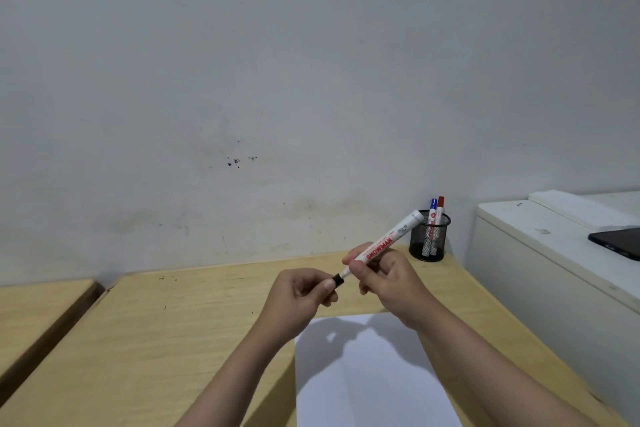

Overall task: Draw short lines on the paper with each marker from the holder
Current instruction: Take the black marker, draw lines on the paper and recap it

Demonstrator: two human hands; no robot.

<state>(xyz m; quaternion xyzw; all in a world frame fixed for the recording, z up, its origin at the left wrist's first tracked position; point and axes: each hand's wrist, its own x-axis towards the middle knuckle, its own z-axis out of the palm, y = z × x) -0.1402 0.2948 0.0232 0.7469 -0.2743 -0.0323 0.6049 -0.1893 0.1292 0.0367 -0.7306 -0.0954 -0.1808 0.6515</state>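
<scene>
A white marker (391, 237) with red lettering is held slanted above the wooden table, its rear end pointing up and right. My right hand (381, 277) grips its barrel. My left hand (304, 291) pinches the black cap (337, 280) at the marker's lower end; the cap still meets the barrel. Below both hands lies a blank white sheet of paper (367, 374). A black mesh holder (429, 236) stands at the table's back right with a blue-capped marker (433, 208) and a red-capped marker (440, 206) upright in it.
The wooden table (173, 340) ends against a grey wall. A second wooden surface (38, 308) lies to the left across a dark gap. A white cabinet (540, 253) stands right of the table, with a dark phone (620, 243) on top.
</scene>
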